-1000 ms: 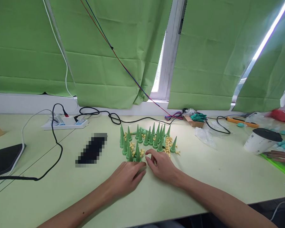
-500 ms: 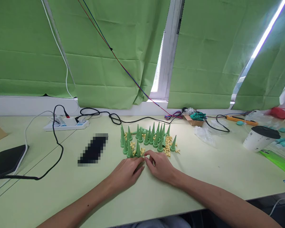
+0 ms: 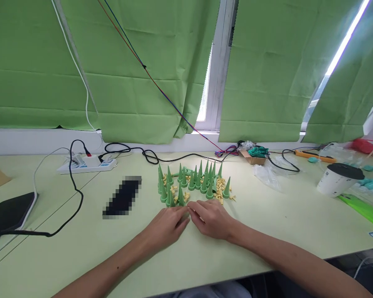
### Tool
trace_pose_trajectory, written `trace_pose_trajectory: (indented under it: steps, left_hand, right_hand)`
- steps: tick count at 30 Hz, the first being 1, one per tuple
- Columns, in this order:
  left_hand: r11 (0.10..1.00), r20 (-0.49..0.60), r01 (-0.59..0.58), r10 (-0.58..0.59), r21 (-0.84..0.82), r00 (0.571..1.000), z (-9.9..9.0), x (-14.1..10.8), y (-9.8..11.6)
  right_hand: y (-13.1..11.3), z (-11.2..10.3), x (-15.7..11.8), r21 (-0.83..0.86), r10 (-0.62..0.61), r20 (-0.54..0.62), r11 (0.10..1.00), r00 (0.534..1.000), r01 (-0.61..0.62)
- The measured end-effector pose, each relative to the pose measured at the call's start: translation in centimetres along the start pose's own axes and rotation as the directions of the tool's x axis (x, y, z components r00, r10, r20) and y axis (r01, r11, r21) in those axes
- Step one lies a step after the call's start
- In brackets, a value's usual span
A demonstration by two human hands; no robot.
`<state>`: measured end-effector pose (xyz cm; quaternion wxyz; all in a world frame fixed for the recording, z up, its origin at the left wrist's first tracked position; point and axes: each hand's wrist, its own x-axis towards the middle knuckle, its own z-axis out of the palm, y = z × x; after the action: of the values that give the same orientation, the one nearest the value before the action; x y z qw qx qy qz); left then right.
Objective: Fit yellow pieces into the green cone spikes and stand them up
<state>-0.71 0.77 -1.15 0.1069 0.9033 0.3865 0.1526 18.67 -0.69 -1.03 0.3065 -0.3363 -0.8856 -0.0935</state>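
Observation:
My left hand [image 3: 168, 224] and my right hand [image 3: 211, 219] meet at their fingertips on the near side of a cluster of small green cones [image 3: 204, 184]. Fingers of both hands are bent and pinched together; anything between them is too small or hidden to make out. Two green cones [image 3: 180, 196] stand just beyond my left fingertips. Small pale yellow pieces [image 3: 220, 187] lie scattered among the cones, mostly on the right side, close to my right hand. Most of the cones stand upright on round bases.
Left of the cones lies a pixelated dark object [image 3: 122, 198]. Behind them a black cable [image 3: 180, 158] runs from a white power strip [image 3: 90, 165]. To the right are a small cardboard box [image 3: 251, 157], a plastic bag [image 3: 267, 177] and a cup with black lid [image 3: 340, 180].
The fingers of my right hand have flattened and moved slightly left against my left fingertips. My left hand has barely moved. The view has shifted a little.

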Motion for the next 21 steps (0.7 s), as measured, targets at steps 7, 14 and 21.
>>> trace_pose_trajectory:
  steps: [7, 14, 21]
  left_hand:
    - [0.997, 0.005, 0.038, -0.038, 0.072, 0.999, 0.0, -0.2, 0.0]
    - [0.995, -0.039, 0.074, -0.071, 0.066, 0.997, 0.2, -0.1, -0.5]
    - [0.992, -0.058, 0.103, -0.099, 0.074, 0.993, 0.2, 0.1, -0.6]
  right_hand:
    - [0.8, -4.4, 3.4, -0.128, 0.003, 0.055, 0.992, 0.998, 0.004]
    - [6.0, -3.7, 9.8, -0.196, 0.241, 0.123, 0.957, 0.963, -0.214]
    - [8.0, -0.7, 14.6, -0.265, 0.192, 0.369, 0.959, 0.910, -0.095]
